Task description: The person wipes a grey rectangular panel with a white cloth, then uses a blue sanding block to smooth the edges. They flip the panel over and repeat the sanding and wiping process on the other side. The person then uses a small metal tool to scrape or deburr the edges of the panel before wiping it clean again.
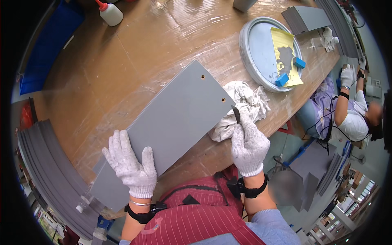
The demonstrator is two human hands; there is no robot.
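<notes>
A long grey panel (167, 114) lies slantwise on the table, with two small brass-coloured holes near its far right end. My left hand (131, 163), in a white knit glove, rests on the panel's near left part with fingers spread. My right hand (250, 146), gloved likewise, pinches a small dark blade (236, 115). The blade's tip is at the panel's right corner; whether it touches the edge I cannot tell. A crumpled white rag (256, 101) lies beside that corner, partly hidden by the panel and my right hand.
A round lid (250, 61) carries a yellow sheet (281, 38) smeared with grey paste and two blue blocks. A white squeeze bottle (111, 15) stands far left. Grey panels are stacked at left (49, 171) and far right (312, 19). A co-worker (351, 118) is at right.
</notes>
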